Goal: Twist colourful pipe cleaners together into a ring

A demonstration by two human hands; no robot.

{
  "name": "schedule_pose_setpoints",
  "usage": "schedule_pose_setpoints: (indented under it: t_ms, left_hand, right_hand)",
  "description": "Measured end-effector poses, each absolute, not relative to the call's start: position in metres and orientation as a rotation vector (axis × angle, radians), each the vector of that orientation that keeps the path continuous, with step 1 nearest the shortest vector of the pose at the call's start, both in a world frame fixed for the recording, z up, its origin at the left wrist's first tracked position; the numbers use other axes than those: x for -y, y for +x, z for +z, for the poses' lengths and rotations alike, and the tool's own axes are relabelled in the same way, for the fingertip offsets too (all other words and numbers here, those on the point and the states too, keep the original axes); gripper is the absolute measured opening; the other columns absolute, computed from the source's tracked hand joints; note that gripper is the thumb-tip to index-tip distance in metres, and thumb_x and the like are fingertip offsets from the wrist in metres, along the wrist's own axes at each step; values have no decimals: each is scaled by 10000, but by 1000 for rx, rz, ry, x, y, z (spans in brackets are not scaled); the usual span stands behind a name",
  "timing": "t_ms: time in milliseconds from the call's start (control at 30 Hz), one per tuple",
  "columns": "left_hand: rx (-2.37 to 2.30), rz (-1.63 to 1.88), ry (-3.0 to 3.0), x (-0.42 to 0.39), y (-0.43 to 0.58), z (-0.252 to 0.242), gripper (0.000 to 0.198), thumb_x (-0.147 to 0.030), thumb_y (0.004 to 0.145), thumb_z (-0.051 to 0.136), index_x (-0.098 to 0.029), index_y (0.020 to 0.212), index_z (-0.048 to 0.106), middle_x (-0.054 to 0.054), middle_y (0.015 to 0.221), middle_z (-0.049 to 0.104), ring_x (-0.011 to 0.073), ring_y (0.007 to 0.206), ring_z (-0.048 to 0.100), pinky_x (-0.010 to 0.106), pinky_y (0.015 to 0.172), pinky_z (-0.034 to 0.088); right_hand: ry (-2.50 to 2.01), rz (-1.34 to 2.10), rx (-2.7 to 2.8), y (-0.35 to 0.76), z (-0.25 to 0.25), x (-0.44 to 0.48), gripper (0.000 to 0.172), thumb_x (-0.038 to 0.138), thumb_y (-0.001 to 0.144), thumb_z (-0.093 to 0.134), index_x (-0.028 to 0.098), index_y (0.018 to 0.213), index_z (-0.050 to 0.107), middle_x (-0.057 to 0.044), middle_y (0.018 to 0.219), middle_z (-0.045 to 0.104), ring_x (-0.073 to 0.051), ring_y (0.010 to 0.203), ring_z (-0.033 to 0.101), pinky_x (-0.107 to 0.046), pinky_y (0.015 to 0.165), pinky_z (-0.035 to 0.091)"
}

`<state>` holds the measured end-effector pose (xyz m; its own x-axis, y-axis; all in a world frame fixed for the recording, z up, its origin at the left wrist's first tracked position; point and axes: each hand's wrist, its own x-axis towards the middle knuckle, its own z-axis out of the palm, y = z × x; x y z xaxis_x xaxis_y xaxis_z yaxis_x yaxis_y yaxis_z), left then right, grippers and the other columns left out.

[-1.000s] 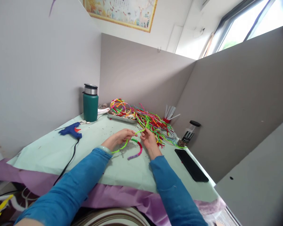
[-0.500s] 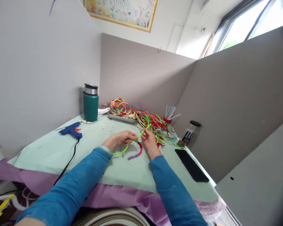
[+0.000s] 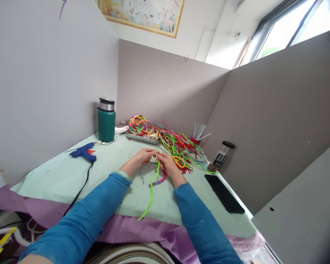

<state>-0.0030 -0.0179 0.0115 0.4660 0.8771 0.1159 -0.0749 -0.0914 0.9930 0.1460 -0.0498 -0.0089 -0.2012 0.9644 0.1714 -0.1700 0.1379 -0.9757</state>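
A lime-green pipe cleaner (image 3: 153,187) hangs from between my hands, its wavy tail trailing toward the front edge of the table. My left hand (image 3: 144,157) pinches near its upper end, with fingers closed. Close against it, my right hand (image 3: 167,163) also pinches the lime-green pipe cleaner, fingertips almost touching the left ones. Beneath the hands curves a band wrapped in pink and purple (image 3: 161,180), partly hidden by the right hand. A thin grey metal tool (image 3: 142,176) lies just below my left hand.
Behind the hands lies a heap of coloured pipe cleaners (image 3: 178,145) beside a metal tray (image 3: 143,138). A green bottle (image 3: 106,124) and a blue glue gun (image 3: 84,152) are on the left. At right are a black phone-like slab (image 3: 224,193) and a clear jar (image 3: 222,156). Grey partitions enclose the table.
The lime-green pipe cleaner has swung from lying left under my left hand to hanging down toward me. My hands have come together, the right one shifting left.
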Motion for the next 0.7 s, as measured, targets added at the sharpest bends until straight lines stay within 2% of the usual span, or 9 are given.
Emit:
schedule_pose_setpoints:
  t_ms: [100,200,567,700]
  left_hand:
    - [-795,964,1375,15,-4,11,307,-402,628,693,-126,730,603,-70,446,381,33,367,275,192,380,248]
    - [-788,980,1301,15,-5,12,276,-358,609,713,-130,703,591,-80,430,354,32,367,285,191,393,277]
    - [-672,1032,1257,12,-3,9,284,-336,608,727,-138,750,581,-51,527,493,15,348,307,193,370,286]
    - [-713,1059,1251,13,-3,12,311,-322,580,745,-140,764,574,-49,555,517,8,347,316,187,366,284]
  right_hand:
    - [-894,1286,1406,145,-9,52,293,443,695,615,177,771,519,36,610,576,-26,359,338,-177,345,206]
    - [-915,1255,1470,144,-9,53,302,451,693,610,166,751,527,35,607,577,-25,362,340,-175,349,216]
    - [-951,1193,1572,141,-4,58,252,407,717,588,160,711,536,36,592,564,-41,400,356,-185,379,252]
    - [-986,1141,1599,142,-1,61,223,367,711,590,155,658,545,45,529,517,-47,407,337,-192,398,238]
